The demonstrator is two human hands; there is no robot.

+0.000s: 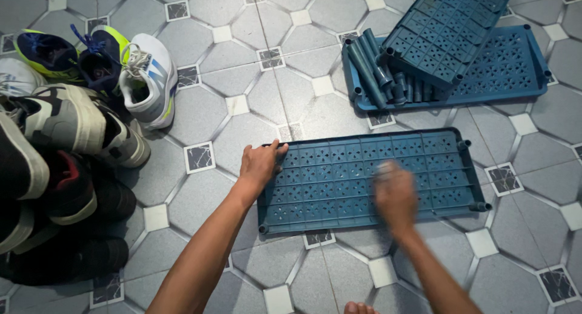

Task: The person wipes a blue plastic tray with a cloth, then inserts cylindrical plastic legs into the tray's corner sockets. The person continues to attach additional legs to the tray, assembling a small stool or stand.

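Now 2 hands, 3 blue shelves

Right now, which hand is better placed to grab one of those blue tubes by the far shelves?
Probably the right hand: it hovers over the near blue shelf panel, on the side nearer the blue tubes. The left hand is on that panel's left edge, farther from them.
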